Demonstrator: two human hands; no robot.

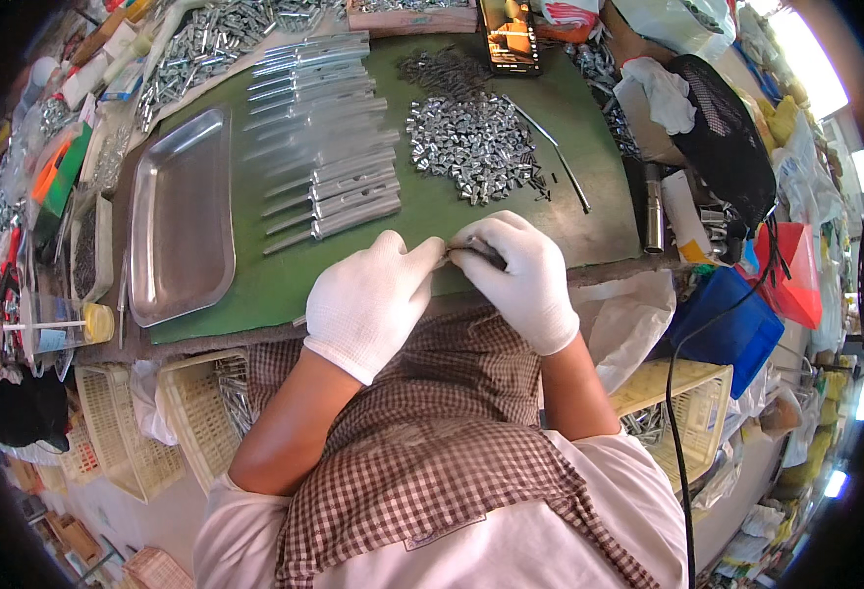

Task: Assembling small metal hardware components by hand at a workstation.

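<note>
Far left on my feed, a shallow metal tray [182, 216] sits on the green mat [589, 201]; next, a stack of slotted metal bars [358, 199] with thin ends pointing left. The left hand [368, 299], white-gloved, has its fingers bent in toward the right hand's fingertips; can't tell if it grips anything. A small dark part [491, 253] is at the right hand, near the front edge of the mat; its shape is mostly hidden. Beyond it, a heap of black pins [442, 74] and a pile of small silver fittings [471, 147], phone [511, 39] behind. The right hand [525, 285], gloved too, is curled closed, pinching that dark part. To its right, a thin metal rod [555, 152] lies unused. My read: the step is fingertip handling of one small part, maybe fitting or adjusting. Next move probably calls for a steady left-hand pinch and careful alignment.
</note>
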